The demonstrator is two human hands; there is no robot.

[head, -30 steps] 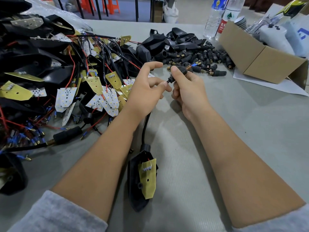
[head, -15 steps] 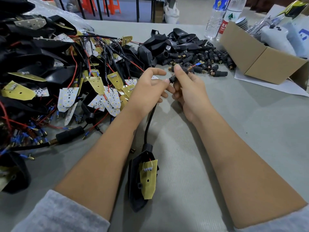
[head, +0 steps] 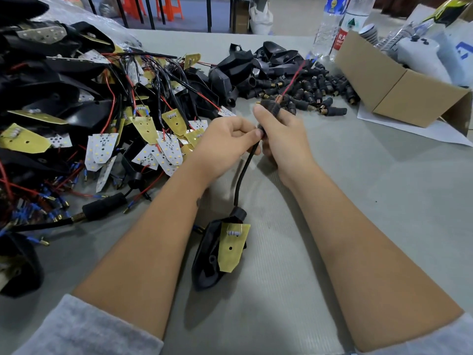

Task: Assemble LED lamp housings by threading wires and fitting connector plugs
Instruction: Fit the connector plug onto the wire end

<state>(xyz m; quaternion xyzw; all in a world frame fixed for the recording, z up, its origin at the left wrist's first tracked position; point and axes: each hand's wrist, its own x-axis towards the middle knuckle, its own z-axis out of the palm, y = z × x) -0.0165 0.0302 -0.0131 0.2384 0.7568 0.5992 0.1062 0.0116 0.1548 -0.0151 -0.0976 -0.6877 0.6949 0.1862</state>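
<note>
Reaching forward from grey sleeves [head: 84,331], both bare forearms angle inward over the grey table [head: 358,190] so the hands meet near its middle. The left hand [head: 222,144] is curled, knuckles up, with thumb and forefinger pinched on the black sleeved cable [head: 243,172] just below the plug. The right hand [head: 281,135] wraps its fingers around the black connector plug [head: 270,108], thumb laid up along the plug's left side; a brass spring tip [head: 278,99] pokes out of the plug's far end, and a thin red wire [head: 294,78] runs on from it, up and away to the far right.

From the pinch, the cable curves down toward the viewer into a black lamp housing [head: 207,257] lying flat on the table between the forearms, with a yellow-backed LED board [head: 231,249] resting tilted against its right edge.

To the left sits a tangled heap of wired LED boards [head: 102,149] and black housings. Beyond the hands lies a scatter of loose black connector plugs [head: 320,90]. At the far right stand an open cardboard box [head: 399,85] and two clear water bottles [head: 330,26].
</note>
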